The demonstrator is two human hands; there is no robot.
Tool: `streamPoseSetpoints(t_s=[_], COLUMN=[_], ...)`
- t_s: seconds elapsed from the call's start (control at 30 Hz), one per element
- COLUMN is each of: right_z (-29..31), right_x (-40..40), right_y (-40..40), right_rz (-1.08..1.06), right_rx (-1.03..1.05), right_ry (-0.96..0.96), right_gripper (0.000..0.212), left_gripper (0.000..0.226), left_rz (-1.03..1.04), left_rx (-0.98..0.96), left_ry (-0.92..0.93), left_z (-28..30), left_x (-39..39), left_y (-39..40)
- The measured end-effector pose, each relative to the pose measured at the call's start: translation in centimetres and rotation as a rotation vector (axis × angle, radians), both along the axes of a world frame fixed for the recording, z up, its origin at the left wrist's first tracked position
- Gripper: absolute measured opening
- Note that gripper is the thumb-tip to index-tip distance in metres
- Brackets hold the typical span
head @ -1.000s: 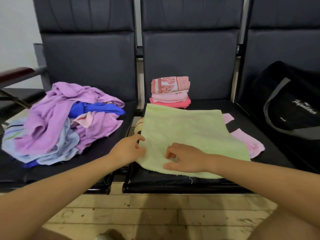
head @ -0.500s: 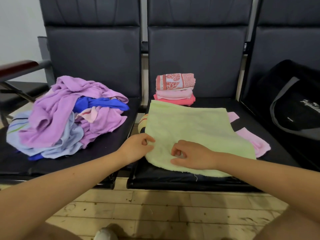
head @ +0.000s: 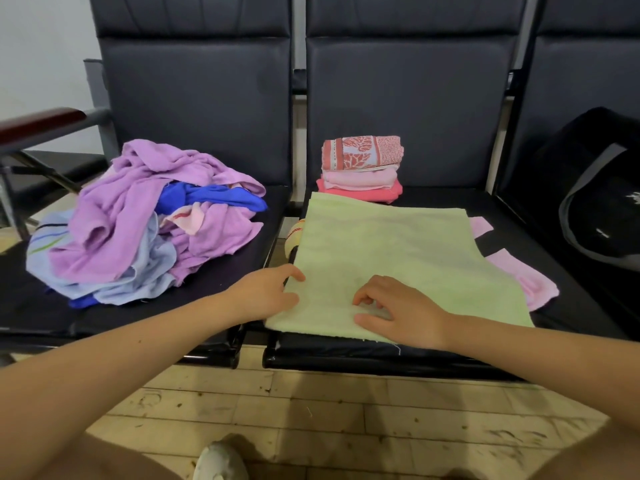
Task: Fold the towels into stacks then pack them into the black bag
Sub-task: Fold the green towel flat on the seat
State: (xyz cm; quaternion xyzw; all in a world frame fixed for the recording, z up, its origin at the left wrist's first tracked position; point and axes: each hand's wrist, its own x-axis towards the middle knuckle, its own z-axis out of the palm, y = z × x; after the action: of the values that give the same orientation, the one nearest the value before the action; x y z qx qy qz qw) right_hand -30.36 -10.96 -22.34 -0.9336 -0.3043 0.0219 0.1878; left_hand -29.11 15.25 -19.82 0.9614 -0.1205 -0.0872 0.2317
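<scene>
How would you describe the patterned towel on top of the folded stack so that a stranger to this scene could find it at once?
Look at the middle seat of the row of black chairs, behind the flat green towel. Against the backrest stands a small folded stack. Its top piece, the patterned towel, alone carries a coral leaf print with pale bands; the two below are plain pink.

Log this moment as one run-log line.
stage: folding | left hand: at green towel left edge | right hand: on towel | folded stack: three | black bag: unpacked
</scene>
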Motion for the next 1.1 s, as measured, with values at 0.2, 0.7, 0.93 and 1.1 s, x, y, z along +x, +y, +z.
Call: streamPoseSetpoints(t_s=[0.2, 0.7, 0.93, 1.1], right_z=[0.8, 2.5, 5.5, 6.2], right_x=[-0.8, -1.0, 3.0, 5.4], right_y=[-0.3, -2.2, -5.6, -10.4], right_rz=[0.052, -0.073, -0.394, -0.563], right_rx=[0.096, 0.117, -0.151, -0.124], right_ry=[0.007, 0.081, -0.129, -0.075], right_gripper=[0.024, 0.013, 0.024, 0.023], left_gripper=[0.047, 0.032, 0.041, 0.031], left_rz=[-0.033, -0.341, -0.195, -0.086], left_rx=[0.303, 0.122, 0.099, 0.058], left_ry=[-0.214, -0.473, -0.511, -0.542], left_z=[1.3, -0.6, 2.1, 3.5], left_x=[-0.5, 0.1, 4.3, 6.6], left_y=[-0.7, -5.7, -4.8, -5.1])
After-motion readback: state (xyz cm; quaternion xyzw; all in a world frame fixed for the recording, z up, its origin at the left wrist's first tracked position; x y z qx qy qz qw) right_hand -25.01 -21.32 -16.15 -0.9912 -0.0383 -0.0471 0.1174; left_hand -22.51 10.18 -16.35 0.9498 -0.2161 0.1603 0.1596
